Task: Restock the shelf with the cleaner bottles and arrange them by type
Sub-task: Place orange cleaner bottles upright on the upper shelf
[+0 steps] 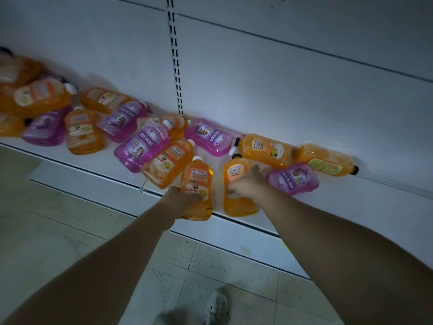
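Observation:
Several orange and purple cleaner bottles lie jumbled on a low white shelf point(98, 170). My left hand point(185, 200) grips an orange bottle with a white cap point(198, 181) at the shelf's front edge. My right hand point(248, 185) grips another orange bottle with a black cap point(236, 205) just to the right. A purple bottle point(294, 179) lies flat beside my right hand. Behind my hands lie an orange bottle point(167, 163) and a purple one point(140, 146). More orange bottles point(266, 150) lie along the back wall.
The white back panel point(281, 90) with a slotted upright point(175, 57) rises behind the shelf. A pile of bottles point(35, 99) fills the left end. Below are a lower ledge point(234, 238), the tiled floor point(70, 231) and my shoe point(218, 306).

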